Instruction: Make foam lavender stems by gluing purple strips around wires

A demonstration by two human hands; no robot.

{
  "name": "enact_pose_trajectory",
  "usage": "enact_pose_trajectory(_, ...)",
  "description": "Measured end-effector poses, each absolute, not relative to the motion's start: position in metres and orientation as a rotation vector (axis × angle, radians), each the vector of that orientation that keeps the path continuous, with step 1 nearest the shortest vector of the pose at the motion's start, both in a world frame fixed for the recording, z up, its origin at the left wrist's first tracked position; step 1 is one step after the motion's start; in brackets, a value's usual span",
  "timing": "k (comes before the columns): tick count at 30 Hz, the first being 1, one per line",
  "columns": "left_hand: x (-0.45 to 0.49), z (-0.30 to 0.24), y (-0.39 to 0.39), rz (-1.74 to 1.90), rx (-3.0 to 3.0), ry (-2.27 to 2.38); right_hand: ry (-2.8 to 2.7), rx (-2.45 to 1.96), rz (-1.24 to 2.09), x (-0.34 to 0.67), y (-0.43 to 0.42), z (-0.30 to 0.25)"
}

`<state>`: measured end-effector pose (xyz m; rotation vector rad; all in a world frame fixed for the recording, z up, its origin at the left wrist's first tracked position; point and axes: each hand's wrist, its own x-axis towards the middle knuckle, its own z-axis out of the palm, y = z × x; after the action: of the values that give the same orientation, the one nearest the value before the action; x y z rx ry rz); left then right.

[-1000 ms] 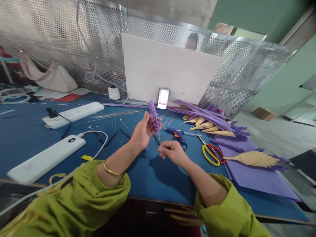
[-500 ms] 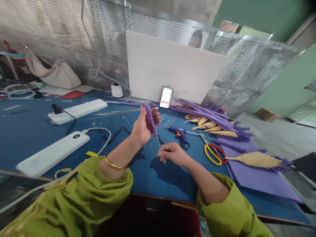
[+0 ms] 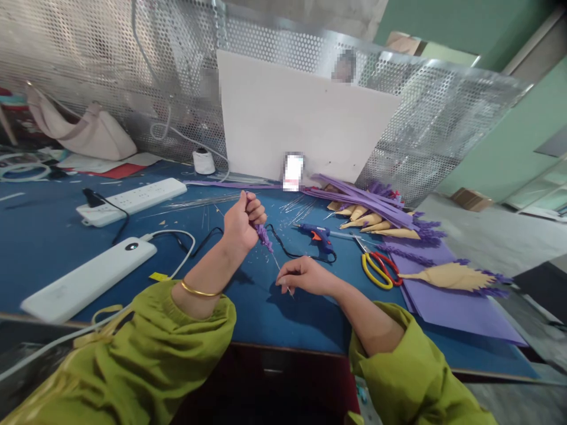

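A purple lavender stem made of curled paper slants down above the blue table. My left hand is wrapped round its flowered part, hiding most of it; the lower tip pokes out below the fingers. From that tip a thin wire runs down to my right hand, which pinches it near its end between thumb and fingers. A blue glue gun lies just beyond my right hand. Scissors with one yellow and one red handle rest to the right of it.
Finished lavender bunches in tan paper and purple sheets lie on the right. Purple strips are piled behind. Loose wires are spread mid-table. A power strip and white power bank with cables sit left. A phone leans against the board.
My left fingers have closed round the lavender stem, which lay against the open palm before. The whole view has shifted slightly. My right hand still pinches the wire.
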<state>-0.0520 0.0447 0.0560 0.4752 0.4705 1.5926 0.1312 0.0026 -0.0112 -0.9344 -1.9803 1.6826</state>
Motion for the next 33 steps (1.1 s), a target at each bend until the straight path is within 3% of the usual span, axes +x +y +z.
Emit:
enact_pose_trajectory(14,-0.056,0.06,0.045,1.641,0.498,0.556,-1.9,-0.929,1.698,0.136,0.006,-0.001)
enact_pose_trajectory(24,-0.036,0.039,0.04,1.055,0.658,0.823,-0.879,-0.998,0.913,0.188,0.058,0.01)
enact_pose_trajectory(33,-0.025,0.03,0.035,0.979,0.687,0.926,-0.363,-1.085,0.801,0.261,0.093,0.008)
